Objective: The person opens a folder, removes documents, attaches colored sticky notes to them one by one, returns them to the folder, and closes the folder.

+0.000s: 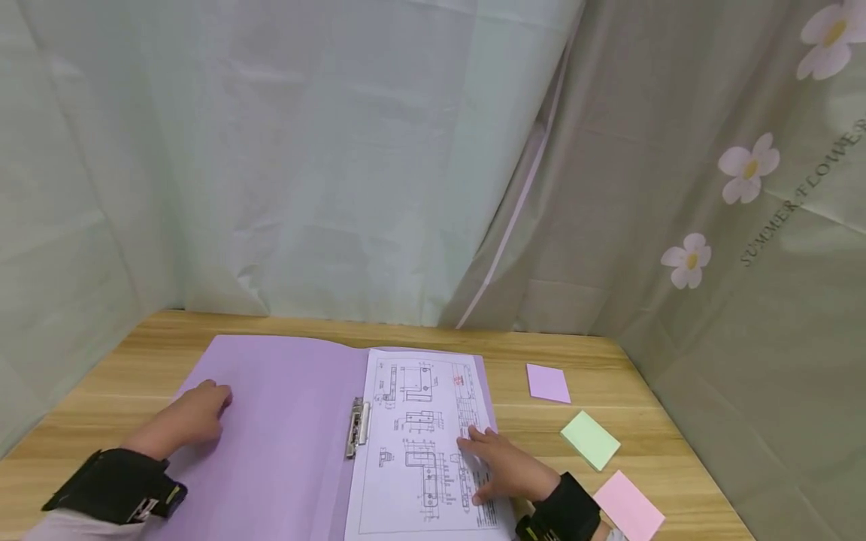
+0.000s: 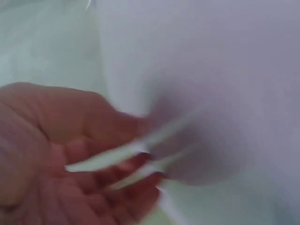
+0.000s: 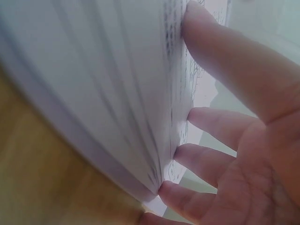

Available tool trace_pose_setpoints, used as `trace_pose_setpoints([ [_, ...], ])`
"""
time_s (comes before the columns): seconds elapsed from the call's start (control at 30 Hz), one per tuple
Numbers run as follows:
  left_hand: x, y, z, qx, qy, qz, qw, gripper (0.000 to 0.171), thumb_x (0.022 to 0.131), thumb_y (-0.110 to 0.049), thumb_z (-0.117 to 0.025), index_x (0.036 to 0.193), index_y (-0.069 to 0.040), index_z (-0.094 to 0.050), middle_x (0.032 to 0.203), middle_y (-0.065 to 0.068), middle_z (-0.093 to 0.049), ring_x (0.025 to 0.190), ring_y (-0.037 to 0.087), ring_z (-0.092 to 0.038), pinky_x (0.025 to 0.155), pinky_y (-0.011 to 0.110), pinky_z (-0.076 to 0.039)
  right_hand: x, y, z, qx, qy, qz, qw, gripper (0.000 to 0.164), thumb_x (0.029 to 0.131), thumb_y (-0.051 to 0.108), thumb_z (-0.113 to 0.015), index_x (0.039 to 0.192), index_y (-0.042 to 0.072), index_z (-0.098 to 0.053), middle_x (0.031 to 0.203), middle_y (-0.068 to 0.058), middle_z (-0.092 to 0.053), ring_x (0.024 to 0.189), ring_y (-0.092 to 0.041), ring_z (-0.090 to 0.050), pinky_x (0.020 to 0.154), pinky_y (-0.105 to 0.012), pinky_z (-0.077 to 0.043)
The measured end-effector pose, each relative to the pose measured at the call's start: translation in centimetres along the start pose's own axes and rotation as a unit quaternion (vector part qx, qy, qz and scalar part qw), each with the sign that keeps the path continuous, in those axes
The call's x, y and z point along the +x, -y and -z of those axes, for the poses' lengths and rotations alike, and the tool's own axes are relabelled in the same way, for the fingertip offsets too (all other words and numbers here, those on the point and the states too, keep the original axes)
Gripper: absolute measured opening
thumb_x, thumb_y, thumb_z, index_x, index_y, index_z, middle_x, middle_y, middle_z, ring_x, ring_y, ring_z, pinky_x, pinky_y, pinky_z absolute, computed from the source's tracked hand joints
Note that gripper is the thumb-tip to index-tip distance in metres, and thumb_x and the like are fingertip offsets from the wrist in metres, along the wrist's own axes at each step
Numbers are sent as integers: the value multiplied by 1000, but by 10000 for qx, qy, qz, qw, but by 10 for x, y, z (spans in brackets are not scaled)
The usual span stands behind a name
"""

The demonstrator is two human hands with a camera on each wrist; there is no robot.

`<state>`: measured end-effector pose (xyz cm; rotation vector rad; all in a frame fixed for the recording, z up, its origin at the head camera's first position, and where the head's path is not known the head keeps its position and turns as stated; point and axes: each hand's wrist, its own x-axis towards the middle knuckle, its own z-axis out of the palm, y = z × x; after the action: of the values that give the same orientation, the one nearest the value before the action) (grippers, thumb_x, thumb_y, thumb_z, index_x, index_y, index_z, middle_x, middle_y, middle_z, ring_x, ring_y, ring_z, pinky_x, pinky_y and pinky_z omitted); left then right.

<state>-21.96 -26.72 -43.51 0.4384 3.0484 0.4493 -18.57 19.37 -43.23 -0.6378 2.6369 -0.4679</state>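
A purple clip folder (image 1: pixel 277 421) lies spread on the table, its metal clip (image 1: pixel 356 428) along the fold. On its right side sits a stack of papers (image 1: pixel 389 492), the top sheet printed with technical drawings. My left hand (image 1: pixel 192 415) rests on the left cover with loosely bent fingers; the left wrist view is blurred there. With fingers spread, my right hand (image 1: pixel 507 467) touches the right part of the top sheet. Up close in the right wrist view, its fingertips (image 3: pixel 199 115) meet the page, and the paper edges (image 3: pixel 108 79) fan apart.
Right of the folder lie a purple sticky-note pad (image 1: pixel 548 383), a green pad (image 1: pixel 590 440) and a pink pad (image 1: pixel 629 505). The pink one is close to the right wrist. Curtains (image 1: pixel 325 165) enclose the wooden table (image 1: pixel 561 349) at the back and sides.
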Motion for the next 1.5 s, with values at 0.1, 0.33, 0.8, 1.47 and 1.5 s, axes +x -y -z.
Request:
trace_pose_setpoints([
  [0.1,12,-16,-7,-184,-461,-325,9982,25,65,-2,-65,88,6,-57,77,12,-50,70,24,-50,66,43,-45,0,0,0,15,2,28,10000,80,62,26,-79,133,16,-43,143,-12,-32,131,-40,-24,102,-55,-24],
  [0.33,32,-48,-16,-186,-586,-934,9937,47,71,-21,-72,104,9,-59,97,21,-57,92,37,-55,82,50,-43,0,0,-1,40,-27,112,9999,80,62,25,-78,133,13,-43,142,-15,-31,130,-41,-25,102,-55,-24],
  [0.8,48,-107,-35,-522,392,-1403,9880,94,57,-43,-78,123,14,-43,129,29,-43,120,42,-39,99,51,-32,-2,0,0,86,-37,50,9999,80,62,24,-79,133,13,-43,143,-13,-32,131,-40,-24,102,-55,-24],
  [1.47,48,-125,-40,-777,1048,-918,9872,92,57,-33,-81,128,10,-40,133,22,-42,123,36,-40,101,47,-31,-4,1,0,218,-38,204,9995,80,62,22,-78,133,10,-42,143,-16,-30,131,-41,-23,102,-56,-22],
  [1.5,48,-126,-40,-727,1043,-922,9876,93,57,-34,-81,128,10,-40,133,22,-42,122,36,-41,101,47,-31,-4,0,0,218,-47,206,9995,80,63,22,-78,133,10,-42,143,-16,-31,131,-41,-23,102,-56,-22],
])
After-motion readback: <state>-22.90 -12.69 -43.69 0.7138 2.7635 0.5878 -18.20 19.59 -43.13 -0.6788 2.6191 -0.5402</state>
